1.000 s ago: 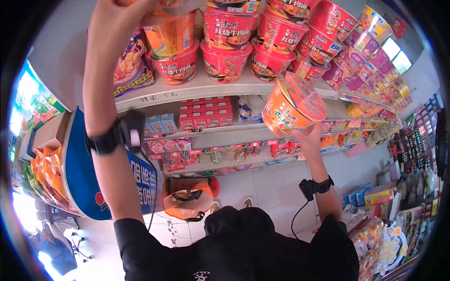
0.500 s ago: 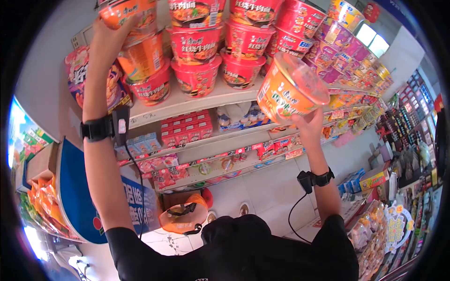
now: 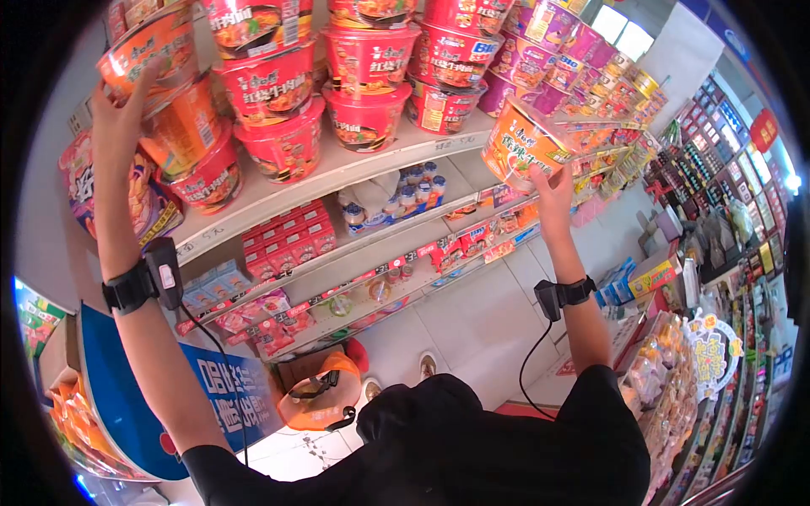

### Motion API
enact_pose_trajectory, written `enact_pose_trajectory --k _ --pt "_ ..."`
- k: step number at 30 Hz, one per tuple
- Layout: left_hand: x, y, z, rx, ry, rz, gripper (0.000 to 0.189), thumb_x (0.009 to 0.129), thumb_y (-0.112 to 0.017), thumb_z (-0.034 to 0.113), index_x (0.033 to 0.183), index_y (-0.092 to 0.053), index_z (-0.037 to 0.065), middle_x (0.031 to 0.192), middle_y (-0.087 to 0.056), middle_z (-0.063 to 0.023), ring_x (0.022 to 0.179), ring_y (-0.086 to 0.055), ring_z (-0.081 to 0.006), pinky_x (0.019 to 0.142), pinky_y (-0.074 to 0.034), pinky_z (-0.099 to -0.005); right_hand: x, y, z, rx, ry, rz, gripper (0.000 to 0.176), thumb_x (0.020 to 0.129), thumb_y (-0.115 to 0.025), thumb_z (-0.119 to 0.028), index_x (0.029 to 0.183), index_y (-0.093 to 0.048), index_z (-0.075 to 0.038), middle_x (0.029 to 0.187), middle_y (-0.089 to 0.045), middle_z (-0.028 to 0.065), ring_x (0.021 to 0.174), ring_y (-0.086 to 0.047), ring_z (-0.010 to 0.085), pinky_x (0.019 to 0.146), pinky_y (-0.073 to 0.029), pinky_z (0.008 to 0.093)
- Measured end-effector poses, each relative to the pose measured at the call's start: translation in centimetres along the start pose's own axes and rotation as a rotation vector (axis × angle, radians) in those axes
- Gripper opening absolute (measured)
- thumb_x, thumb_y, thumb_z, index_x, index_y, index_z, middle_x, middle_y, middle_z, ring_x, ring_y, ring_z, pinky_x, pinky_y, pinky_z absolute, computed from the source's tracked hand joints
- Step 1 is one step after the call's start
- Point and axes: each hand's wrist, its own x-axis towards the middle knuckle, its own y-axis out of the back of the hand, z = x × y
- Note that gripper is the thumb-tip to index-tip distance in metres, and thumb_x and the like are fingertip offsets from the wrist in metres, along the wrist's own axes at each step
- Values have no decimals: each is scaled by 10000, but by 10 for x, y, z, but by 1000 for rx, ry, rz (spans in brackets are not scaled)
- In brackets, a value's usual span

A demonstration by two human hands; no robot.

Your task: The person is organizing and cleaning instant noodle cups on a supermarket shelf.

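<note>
An orange noodle bucket [image 3: 525, 150] is gripped by my right hand [image 3: 553, 190], its fingers at the lower right side, in front of the shelf edge. At the upper left my left hand [image 3: 122, 105] has its fingers around the side of another orange bucket [image 3: 156, 52], which sits on top of a stack. Beneath it stand a tilted orange bucket [image 3: 181, 126] and a red bucket [image 3: 207, 179]. Stacks of red noodle buckets [image 3: 278, 152] fill the shelf to the right of my left hand.
Purple buckets [image 3: 523, 63] line the shelf's right part. Lower shelves hold small red boxes [image 3: 288, 240] and bottles [image 3: 405, 198]. An orange bag [image 3: 321, 405] rests on the floor near my feet. Bagged snacks [image 3: 662, 371] stand at the right.
The view has shifted, moving the shelves left and down in the picture. The bucket in my right hand is tilted differently. My left hand remains at the stacked orange bucket.
</note>
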Motion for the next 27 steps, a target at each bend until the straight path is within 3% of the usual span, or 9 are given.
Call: enact_pose_trajectory --k 2,4,6,8,10,12,15,22,27 --pt "-10 -5 6 -9 11 53 724 847 -829 521 1254 -584 -26 982 -711 -82 655 -648 -119 589 -522 -245 -1 11 5 6 -9 18 539 964 -751 -228 1399 -504 -28 1282 -635 76 1153 -594 152 1026 -435 313" --pt "-19 -8 12 47 -234 224 778 841 -833 529 1279 -573 -59 1075 -687 -122 658 -648 -137 591 -520 -251 4 22 6 15 -10 35 537 963 -749 -222 1400 -505 -26 1284 -634 75 1157 -593 152 1031 -431 313" --pt "-40 -10 16 298 -233 383 745 883 -804 488 1303 -564 -79 1143 -668 -165 806 -677 -191 706 -539 -289 20 31 -3 -101 -21 76 589 923 -783 -142 1404 -476 3 1305 -617 104 1201 -601 180 1049 -475 346" --pt "-71 -17 52 642 -560 582 624 930 -773 388 1297 -575 -76 1169 -667 -177 1004 -659 -268 875 -517 -354 53 17 -31 98 142 58 599 917 -787 -138 1413 -480 -1 1324 -612 107 1197 -605 182 1033 -492 349" --pt "-116 -56 70 191 -562 519 407 933 -737 202 1240 -621 -40 1182 -670 -175 1104 -620 -318 969 -468 -407 101 4 -72 6 271 19 588 919 -776 -130 1421 -492 -16 1322 -622 103 1210 -603 179 1034 -498 350" --pt "-173 -92 93 151 -589 185 322 862 -713 48 1168 -639 -17 1155 -670 -166 1037 -631 -325 924 -478 -425 148 -17 -112 -86 390 60 406 993 -693 -231 1323 -595 -17 1245 -662 83 1121 -624 166 988 -480 324" --pt "-243 -134 110 46 -500 -305 364 782 -687 -6 1143 -639 -4 1085 -650 -193 1026 -626 -376 914 -495 -467 227 -42 -129 89 497 -84 568 977 -730 -283 1420 -529 11 1362 -618 110 1229 -594 192 1065 -462 346" --pt "-347 -171 104 -79 -210 -575 515 796 -709 2 1291 -568 4 1113 -649 -211 1048 -626 -407 908 -509 -484 275 -86 -129 268 204 -359 608 998 -686 -369 1456 -506 -13 1401 -605 102 1284 -573 206 1087 -449 354" --pt "-365 -164 89 -51 -92 -615 504 822 -704 11 1304 -560 -13 1110 -651 -224 1037 -635 -418 907 -514 -484 308 -94 -101 270 267 -349 658 991 -695 -363 1488 -466 3 1465 -559 114 1368 -503 221 1155 -386 364"
